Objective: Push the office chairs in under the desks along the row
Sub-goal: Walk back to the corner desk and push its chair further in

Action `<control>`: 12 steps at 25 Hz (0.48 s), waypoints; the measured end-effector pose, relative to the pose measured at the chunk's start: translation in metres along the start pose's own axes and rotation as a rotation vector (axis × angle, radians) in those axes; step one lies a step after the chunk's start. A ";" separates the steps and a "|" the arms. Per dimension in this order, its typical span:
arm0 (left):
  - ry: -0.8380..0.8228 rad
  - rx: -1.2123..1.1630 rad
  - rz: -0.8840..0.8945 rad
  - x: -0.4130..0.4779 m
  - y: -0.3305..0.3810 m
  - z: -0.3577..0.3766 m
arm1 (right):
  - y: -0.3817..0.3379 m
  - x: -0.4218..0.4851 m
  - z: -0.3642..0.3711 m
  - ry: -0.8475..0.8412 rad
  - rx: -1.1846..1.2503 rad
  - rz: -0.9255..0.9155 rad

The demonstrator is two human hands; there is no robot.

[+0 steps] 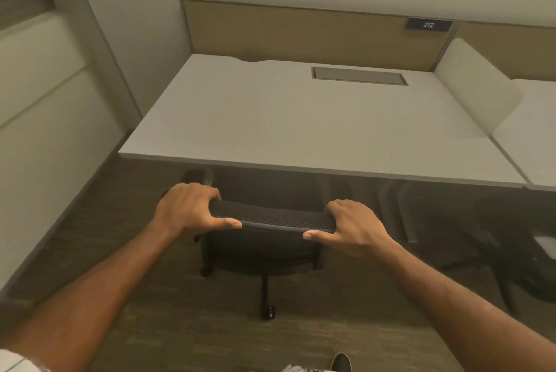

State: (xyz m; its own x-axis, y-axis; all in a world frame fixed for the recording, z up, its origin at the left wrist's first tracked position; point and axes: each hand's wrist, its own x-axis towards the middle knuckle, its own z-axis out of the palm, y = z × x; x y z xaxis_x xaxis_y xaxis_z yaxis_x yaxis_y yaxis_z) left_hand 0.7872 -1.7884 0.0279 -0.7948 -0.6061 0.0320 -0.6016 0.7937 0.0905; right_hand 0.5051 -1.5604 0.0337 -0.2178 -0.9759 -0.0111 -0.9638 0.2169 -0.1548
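A black mesh-backed office chair (272, 216) stands in front of a white desk (270, 122), its seat partly under the desk's front edge and its wheeled base showing on the carpet. My left hand (191, 209) grips the left end of the chair's top rail, fingers over the far side and thumb along the near side. My right hand (353, 225) holds the right end of the same rail in the same way. A second dark chair (511, 239) sits at the right, under the neighbouring desk (535, 137), mostly in shadow.
A tan back panel (301, 31) with a sign reading 212 (428, 24) runs behind the desks. A white divider (478, 83) separates the two desks. A wall (45, 131) closes off the left side. A grey cable hatch (359, 76) is set in the desktop. My shoe (341, 362) shows at the bottom.
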 end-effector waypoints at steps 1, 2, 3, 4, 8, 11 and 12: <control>0.002 -0.004 0.009 0.002 0.004 0.001 | 0.004 -0.004 0.002 0.013 0.005 0.009; -0.001 -0.006 0.020 0.005 0.007 0.001 | 0.007 -0.007 0.002 0.024 0.012 0.018; -0.006 -0.006 0.032 0.008 0.011 0.001 | 0.009 -0.010 0.002 0.029 0.017 0.028; -0.012 -0.005 0.043 0.011 0.013 -0.001 | 0.011 -0.011 0.001 0.032 0.020 0.033; -0.057 -0.017 0.069 0.035 0.018 -0.005 | 0.018 -0.013 -0.003 0.035 0.033 0.054; -0.049 -0.029 0.081 0.052 0.026 -0.001 | 0.032 -0.012 -0.006 0.045 0.018 0.052; -0.047 -0.037 0.086 0.057 0.030 0.001 | 0.039 -0.010 -0.008 0.049 0.013 0.049</control>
State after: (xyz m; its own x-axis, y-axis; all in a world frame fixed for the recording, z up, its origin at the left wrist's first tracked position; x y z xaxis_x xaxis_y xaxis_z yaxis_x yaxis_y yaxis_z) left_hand 0.7235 -1.7990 0.0315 -0.8467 -0.5321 -0.0051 -0.5284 0.8395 0.1264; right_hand 0.4683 -1.5424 0.0355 -0.2723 -0.9618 0.0291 -0.9497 0.2638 -0.1686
